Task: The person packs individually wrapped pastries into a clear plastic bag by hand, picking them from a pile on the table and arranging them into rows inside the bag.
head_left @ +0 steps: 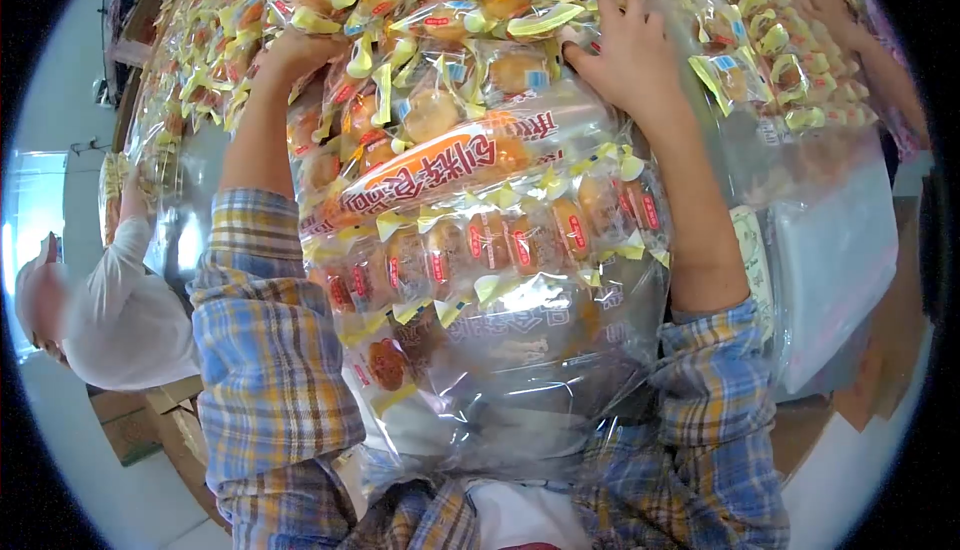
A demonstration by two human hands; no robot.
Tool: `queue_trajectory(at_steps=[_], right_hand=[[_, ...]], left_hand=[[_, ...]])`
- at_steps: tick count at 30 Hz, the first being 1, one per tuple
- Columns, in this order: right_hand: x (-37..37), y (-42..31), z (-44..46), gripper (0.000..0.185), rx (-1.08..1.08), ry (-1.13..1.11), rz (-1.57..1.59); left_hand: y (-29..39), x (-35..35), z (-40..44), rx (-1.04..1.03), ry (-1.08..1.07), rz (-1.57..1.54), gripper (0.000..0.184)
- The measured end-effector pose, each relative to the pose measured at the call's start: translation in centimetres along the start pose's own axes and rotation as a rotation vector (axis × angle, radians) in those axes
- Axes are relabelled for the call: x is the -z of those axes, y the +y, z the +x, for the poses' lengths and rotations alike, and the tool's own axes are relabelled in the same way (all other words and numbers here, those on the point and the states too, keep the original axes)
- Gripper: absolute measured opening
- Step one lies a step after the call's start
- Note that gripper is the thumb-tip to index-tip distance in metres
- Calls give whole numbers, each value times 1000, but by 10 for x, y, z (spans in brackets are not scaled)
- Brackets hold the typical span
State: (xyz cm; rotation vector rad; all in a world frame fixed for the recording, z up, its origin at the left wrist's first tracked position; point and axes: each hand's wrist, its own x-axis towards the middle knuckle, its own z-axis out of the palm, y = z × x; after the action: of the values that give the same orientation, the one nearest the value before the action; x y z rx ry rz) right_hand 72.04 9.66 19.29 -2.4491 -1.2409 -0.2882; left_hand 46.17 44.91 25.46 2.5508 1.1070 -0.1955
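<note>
A large clear plastic bag (520,315) with red and orange printing lies in front of me between my forearms. Inside it, small wrapped cakes (490,240) stand in a row. Beyond its far side spreads a pile of individually wrapped cakes (440,10) in yellow-edged wrappers. My left hand (305,53) is at the bag's far left, its fingers curled down among the wrappers and mostly hidden. At the far right of the bag, my right hand (625,50) rests on the packets with its fingers spread.
A person in a white top (130,310) is at the left, one arm reaching to the table. Another person's arm (880,70) reaches in at the upper right. Flat clear bags (835,270) lie at the right, and cardboard boxes (130,430) stand at the lower left.
</note>
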Motion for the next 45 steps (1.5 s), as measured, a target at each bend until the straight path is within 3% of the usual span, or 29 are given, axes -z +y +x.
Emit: queue_trajectory(at_steps=[4,10,19,28,32,36,38,40,43,45], right_hand=[[4,-3,2,89,-22,-34,-25],[-7,3,2,89,2,11,-33],[-6,2,3,90,2,21,-58],[-6,0,2,90,9,42,-69],[23,-14,5,94,-107,-165,-21],[38,-19,3,93,-95,-179,15],[23,-12,4,93,-95,-154,-7],[27,-12,4,92,-101,-175,-4],[25,-12,4,91,-95,-158,-10],[29,-13,3,91,-86,-147,1]], left_hand=[[18,-9,-11,151,162,122,49],[26,-23,-12,259,227,227,52],[28,-27,4,359,213,322,58],[24,-10,33,432,53,404,64],[2,-11,41,396,41,429,67],[-61,-23,67,128,129,434,64],[-39,-21,53,181,155,402,69],[55,-12,-9,426,160,331,79],[30,-23,1,480,286,300,95],[9,-23,5,427,229,205,97]])
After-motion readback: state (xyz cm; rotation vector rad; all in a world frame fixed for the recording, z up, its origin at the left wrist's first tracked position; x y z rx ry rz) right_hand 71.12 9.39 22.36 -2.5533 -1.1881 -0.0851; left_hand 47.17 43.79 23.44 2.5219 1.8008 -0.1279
